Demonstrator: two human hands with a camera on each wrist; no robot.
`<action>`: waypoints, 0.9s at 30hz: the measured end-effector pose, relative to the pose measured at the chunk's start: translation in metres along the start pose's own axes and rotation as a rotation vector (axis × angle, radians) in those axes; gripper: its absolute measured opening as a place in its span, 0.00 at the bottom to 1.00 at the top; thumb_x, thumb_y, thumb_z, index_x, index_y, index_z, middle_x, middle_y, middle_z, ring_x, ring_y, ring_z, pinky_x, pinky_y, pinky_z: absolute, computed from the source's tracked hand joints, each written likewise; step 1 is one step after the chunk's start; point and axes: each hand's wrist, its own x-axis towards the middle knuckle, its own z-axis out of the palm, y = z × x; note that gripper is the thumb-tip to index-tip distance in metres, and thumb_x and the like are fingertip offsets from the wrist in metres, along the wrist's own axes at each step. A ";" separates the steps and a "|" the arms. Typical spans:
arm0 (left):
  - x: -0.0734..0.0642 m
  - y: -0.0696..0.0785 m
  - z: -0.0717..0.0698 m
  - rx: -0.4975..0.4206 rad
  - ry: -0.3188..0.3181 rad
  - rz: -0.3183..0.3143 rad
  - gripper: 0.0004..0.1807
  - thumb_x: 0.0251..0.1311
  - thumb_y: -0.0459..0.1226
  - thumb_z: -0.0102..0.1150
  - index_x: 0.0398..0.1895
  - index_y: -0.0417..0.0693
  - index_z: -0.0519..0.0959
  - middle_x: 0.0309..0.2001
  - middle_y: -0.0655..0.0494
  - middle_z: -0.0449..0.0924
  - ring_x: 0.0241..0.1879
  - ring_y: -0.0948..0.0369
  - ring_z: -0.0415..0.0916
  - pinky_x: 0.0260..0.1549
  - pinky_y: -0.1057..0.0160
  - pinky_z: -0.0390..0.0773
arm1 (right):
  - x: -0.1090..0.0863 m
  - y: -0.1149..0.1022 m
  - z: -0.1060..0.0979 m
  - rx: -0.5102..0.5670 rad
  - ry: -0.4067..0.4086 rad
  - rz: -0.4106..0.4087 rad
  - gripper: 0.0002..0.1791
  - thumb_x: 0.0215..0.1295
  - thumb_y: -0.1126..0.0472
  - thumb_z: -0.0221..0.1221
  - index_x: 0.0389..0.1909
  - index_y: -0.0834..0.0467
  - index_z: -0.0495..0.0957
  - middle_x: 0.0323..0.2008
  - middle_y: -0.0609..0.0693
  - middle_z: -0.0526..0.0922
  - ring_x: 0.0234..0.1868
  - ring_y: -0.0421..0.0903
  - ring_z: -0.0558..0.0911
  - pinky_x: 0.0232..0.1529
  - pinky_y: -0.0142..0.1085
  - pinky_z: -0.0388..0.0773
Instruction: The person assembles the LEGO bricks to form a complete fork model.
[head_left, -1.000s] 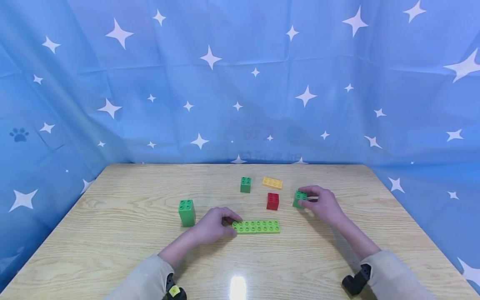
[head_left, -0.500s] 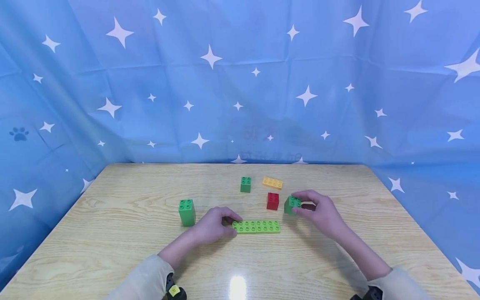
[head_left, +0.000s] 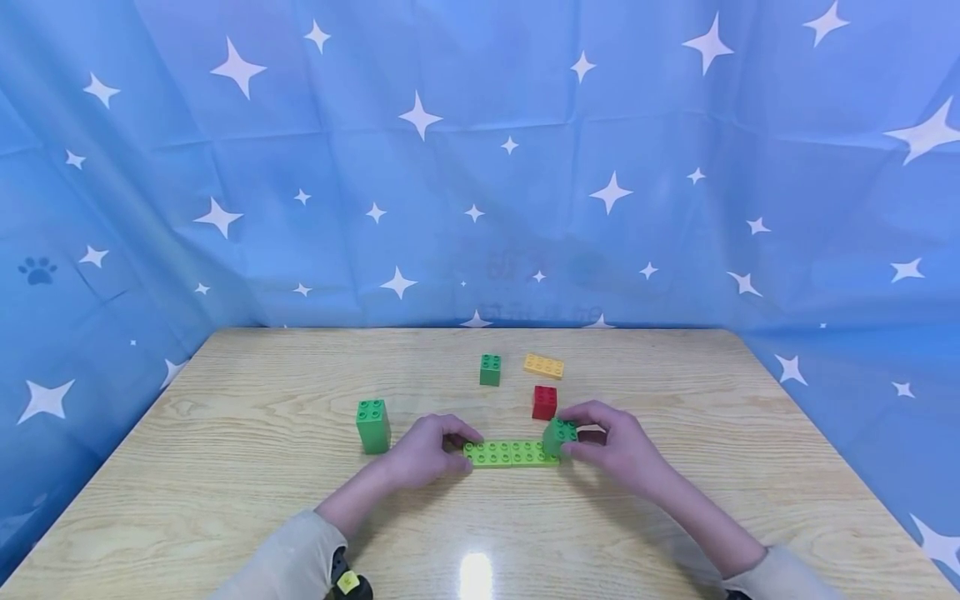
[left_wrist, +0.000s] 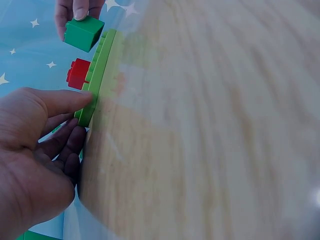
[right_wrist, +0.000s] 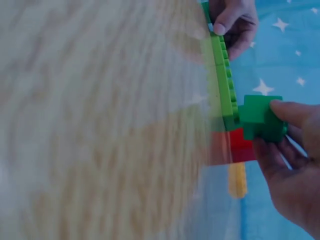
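Note:
Two thin light green building-block plates (head_left: 498,455) lie end to end on the table, studs up. My left hand (head_left: 427,452) pinches their left end, thumb on the near side. My right hand (head_left: 622,450) pinches a green brick (head_left: 558,437) between thumb and fingers at the right end of the plates. In the left wrist view the green brick (left_wrist: 84,34) hangs tilted over the far end. The right wrist view shows the brick (right_wrist: 261,117) right by the end studs; whether it touches them I cannot tell.
A red brick (head_left: 544,402) stands behind the right plate. Farther back are a smaller green brick (head_left: 490,370) and a flat yellow brick (head_left: 543,366). A tall green block (head_left: 373,427) stands left of my left hand. A blue star-patterned curtain (head_left: 450,208) hangs behind the table (head_left: 247,500).
My right hand has carried the green brick leftward and nearer to me, from right of the red brick to the plates' right end. The left hand has stayed in place.

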 end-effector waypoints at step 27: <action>0.000 0.001 -0.001 0.001 0.003 -0.001 0.17 0.57 0.27 0.70 0.51 0.43 0.86 0.46 0.56 0.83 0.45 0.59 0.76 0.46 0.61 0.77 | 0.005 0.004 0.009 -0.073 -0.049 -0.020 0.20 0.61 0.73 0.69 0.54 0.68 0.81 0.50 0.59 0.82 0.49 0.56 0.84 0.49 0.34 0.83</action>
